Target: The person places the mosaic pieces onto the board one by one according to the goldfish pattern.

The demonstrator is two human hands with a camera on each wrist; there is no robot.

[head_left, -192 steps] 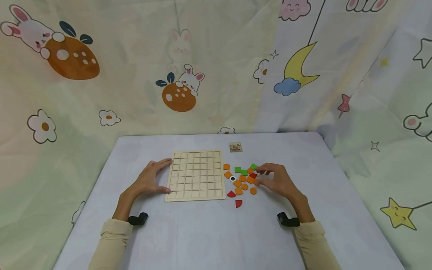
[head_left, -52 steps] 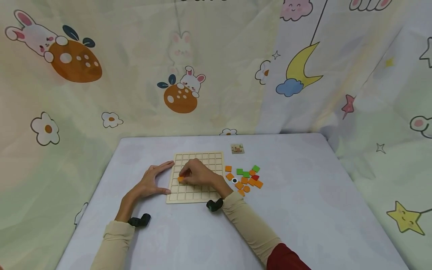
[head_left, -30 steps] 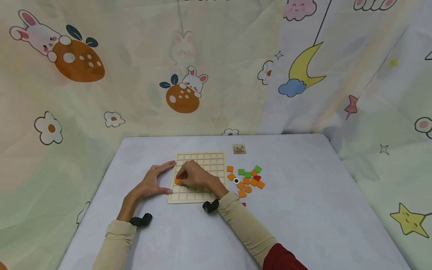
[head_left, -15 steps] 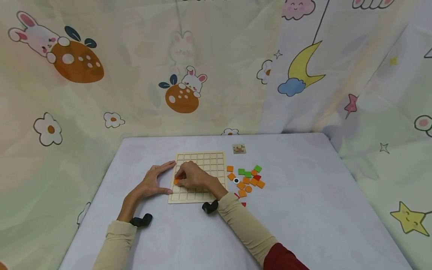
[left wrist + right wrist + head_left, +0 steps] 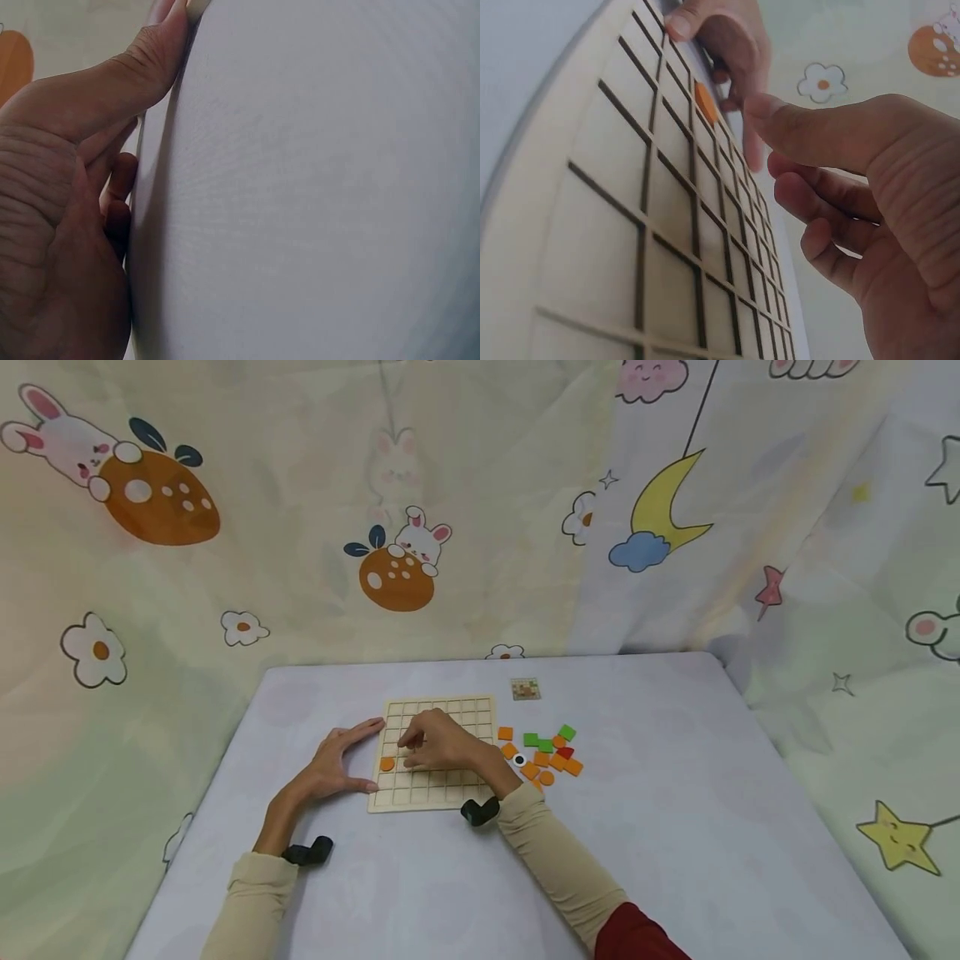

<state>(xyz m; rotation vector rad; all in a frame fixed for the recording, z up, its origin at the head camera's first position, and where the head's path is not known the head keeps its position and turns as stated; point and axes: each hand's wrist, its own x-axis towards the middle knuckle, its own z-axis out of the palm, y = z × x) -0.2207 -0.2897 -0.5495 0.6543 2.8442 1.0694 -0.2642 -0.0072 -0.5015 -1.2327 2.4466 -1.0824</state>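
Observation:
A pale wooden grid board (image 5: pixel 465 714) lies on the table. One round orange piece (image 5: pixel 387 764) sits in a square of its leftmost column; the right wrist view also shows this orange piece (image 5: pixel 705 103). My right hand (image 5: pixel 444 743) is over the board, just right of that piece, with a gap between thumb and fingers and nothing held. My left hand (image 5: pixel 330 764) rests by the board's left edge, thumb and index finger spread and touching it. In the left wrist view the left hand (image 5: pixel 75 165) shows its thumb at the board's edge.
Right of the board lie loose pieces: orange squares (image 5: pixel 542 759), green squares (image 5: pixel 531 739), a red piece (image 5: pixel 566 752), and a white disc with a black centre (image 5: pixel 520 760). A small pattern card (image 5: pixel 526 689) lies behind them. My right forearm crosses the table's front.
My right hand has gone from the loose pieces to the board with the orange piece, set it in the left column, let go and drawn back right. My left hand stays at the edge.

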